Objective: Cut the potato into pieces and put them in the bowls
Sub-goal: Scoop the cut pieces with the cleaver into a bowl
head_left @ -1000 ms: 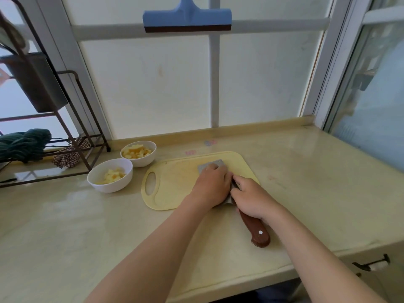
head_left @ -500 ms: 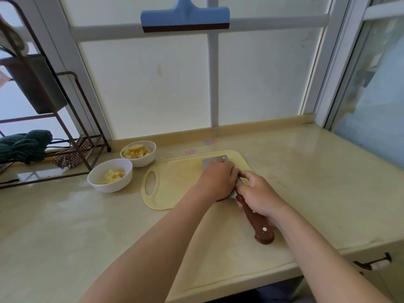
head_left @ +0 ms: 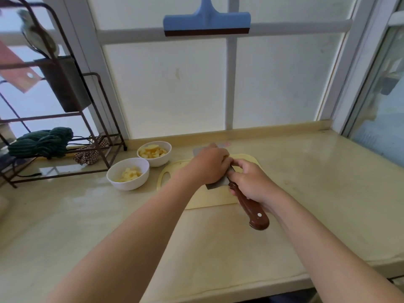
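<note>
I'm gripping the cleaver [head_left: 249, 208] handle with my right hand [head_left: 251, 182], left hand [head_left: 209, 166] curling over its blade, likely trapping something hidden beneath.

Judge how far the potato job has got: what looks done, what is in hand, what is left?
Done: the near bowl and the far bowl both hold cut potato pieces. In hand: the right hand grips the cleaver by its wooden handle, and the left hand lies over its blade above the cutting board; anything beneath is hidden. Left: probably moving a last batch to the bowls, though none shows.
</note>
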### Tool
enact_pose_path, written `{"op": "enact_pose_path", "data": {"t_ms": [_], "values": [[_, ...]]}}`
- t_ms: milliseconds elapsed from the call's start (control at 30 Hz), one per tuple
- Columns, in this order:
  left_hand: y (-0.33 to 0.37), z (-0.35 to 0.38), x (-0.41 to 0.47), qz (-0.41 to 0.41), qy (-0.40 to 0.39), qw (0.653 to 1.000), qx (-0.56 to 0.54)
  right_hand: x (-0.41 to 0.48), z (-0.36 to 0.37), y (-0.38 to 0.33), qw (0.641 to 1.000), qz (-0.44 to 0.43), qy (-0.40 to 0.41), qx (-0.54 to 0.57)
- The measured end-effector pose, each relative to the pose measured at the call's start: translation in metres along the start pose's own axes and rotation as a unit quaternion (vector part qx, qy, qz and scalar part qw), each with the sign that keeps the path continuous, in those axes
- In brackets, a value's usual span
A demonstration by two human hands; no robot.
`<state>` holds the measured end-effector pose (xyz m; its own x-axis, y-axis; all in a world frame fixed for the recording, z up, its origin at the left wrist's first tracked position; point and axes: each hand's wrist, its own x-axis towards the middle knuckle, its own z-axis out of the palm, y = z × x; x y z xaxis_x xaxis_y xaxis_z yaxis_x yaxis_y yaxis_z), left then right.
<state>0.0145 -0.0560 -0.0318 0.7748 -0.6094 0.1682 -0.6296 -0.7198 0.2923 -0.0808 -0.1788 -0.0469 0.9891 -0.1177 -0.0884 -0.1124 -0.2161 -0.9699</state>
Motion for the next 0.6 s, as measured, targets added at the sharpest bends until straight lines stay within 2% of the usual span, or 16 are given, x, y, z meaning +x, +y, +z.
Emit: {"op": "enact_pose_path", "data": {"t_ms": [300,467,600], "values": [[-0.095,-0.062,-0.05,-0.093,0.08,0.992,0.03,0.028,0.096,-0.057,0.993,-0.038,-0.108,0.007],[-0.141,-0.074,-0.076,-0.098,0.107,0.989,0.008,0.04,0.143,-0.069,0.989,-0.041,-0.144,-0.02],[-0.159,-0.069,-0.084,-0.115,0.117,0.986,-0.018,0.041,0.154,-0.07,0.988,-0.022,-0.15,-0.03]]}}
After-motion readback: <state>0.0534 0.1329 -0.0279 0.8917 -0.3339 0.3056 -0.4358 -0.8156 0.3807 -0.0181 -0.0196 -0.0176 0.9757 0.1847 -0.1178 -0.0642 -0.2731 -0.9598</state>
